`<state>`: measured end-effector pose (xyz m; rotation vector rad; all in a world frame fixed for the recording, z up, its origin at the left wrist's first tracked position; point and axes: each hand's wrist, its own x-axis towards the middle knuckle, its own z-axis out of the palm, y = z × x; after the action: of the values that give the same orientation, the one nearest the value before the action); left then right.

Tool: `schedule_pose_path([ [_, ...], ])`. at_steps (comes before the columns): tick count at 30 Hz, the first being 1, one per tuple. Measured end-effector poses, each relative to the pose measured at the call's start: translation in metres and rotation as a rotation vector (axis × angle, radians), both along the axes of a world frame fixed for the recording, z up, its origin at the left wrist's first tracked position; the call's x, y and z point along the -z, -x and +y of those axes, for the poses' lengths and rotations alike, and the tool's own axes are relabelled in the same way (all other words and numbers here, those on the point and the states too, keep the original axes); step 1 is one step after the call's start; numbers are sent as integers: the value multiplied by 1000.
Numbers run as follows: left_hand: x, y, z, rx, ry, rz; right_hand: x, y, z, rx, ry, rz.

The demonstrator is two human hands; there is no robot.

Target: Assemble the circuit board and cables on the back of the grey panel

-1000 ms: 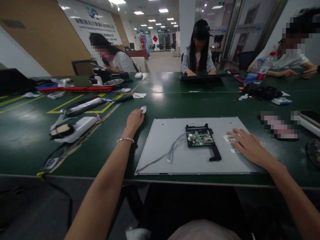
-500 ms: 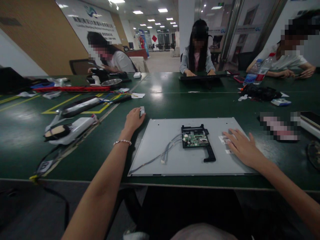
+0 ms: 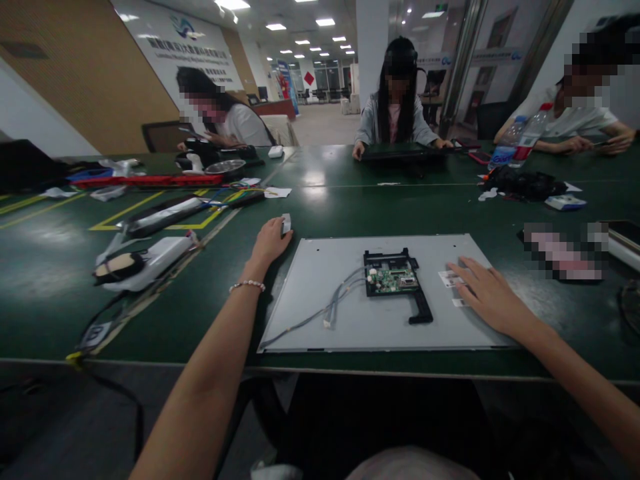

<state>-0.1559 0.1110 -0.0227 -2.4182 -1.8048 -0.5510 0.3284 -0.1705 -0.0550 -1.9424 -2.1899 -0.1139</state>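
A flat grey panel [image 3: 300, 300] lies on the green table in front of me. On it sits a black plastic bracket [image 3: 421, 311] around a green circuit board [image 3: 393, 281], and thin grey cables [image 3: 334, 301] run from it to the panel's lower left corner. My left hand [image 3: 273, 239] rests on the table just past the panel's upper left corner, fingers curled at a small whitish piece [image 3: 287, 223] that I cannot identify. Open, with fingers spread, my right hand [image 3: 487, 293] lies on the panel's right side, beside white labels [image 3: 449, 279].
White and black devices [image 3: 150, 263] with cables lie to the left. A phone [image 3: 563, 253] is at the right, near plastic bottles [image 3: 525, 140] and a black bundle [image 3: 525, 183]. Across the table a person handles a dark flat panel [image 3: 405, 155]; two other people sit at the sides.
My hands and the panel keep their places, apart from a slight shift of the view. Across the table, the person's hands have moved apart to the ends of the dark panel.
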Motion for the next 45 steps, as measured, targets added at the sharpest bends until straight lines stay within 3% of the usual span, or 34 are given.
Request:
schedule_pose_path([
  [12, 5, 7, 6, 38, -21, -7, 5, -10, 1, 4, 16, 57],
  [27, -19, 1, -16, -172, 37, 25, 6, -15, -4, 20, 13, 83],
  [32, -40, -16, -31, -173, -27, -1, -3, -15, 0, 1, 35, 77],
  [37, -72, -56, -75, 1, -115, 59, -20, -11, 18, -46, -4, 84],
  [41, -92, -95, -148, 104, -72, 208, -45, 10, 30, -173, -72, 175],
  [45, -94, -128, -220, 209, -42, 314, -72, 57, 30, -347, -110, 282],
])
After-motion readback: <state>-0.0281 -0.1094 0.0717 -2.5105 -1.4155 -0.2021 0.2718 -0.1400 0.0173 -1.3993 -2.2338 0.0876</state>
